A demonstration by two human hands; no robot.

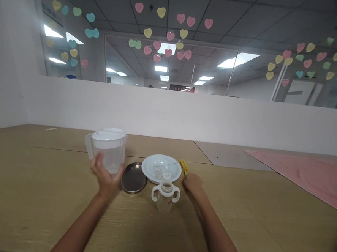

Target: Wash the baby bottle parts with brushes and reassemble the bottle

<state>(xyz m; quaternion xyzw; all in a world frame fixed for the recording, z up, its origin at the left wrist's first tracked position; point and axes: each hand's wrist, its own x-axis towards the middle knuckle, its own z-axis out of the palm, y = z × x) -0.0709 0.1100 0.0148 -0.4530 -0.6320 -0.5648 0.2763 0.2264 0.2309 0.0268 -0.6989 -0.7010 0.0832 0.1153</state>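
Note:
My left hand (106, 177) is spread around the lower front of a clear plastic pitcher (112, 155) with a white lid, its fingers and thumb on either side. The pitcher's handle points left. My right hand (192, 183) is closed around the green handle of a small brush (184, 166) with a yellow head; most of the handle is hidden. Between my hands stands an uncapped clear baby bottle (164, 203) with two white side handles. Behind it, a white plate (147, 165) bears small clear and white parts and a thin straw-like piece.
A round dark metal tray (133, 178) lies between the pitcher and the plate. On the right, a pink cloth (305, 174) covers part of the wooden tabletop (237, 221). A white wall (183, 113) with windows above closes off the back.

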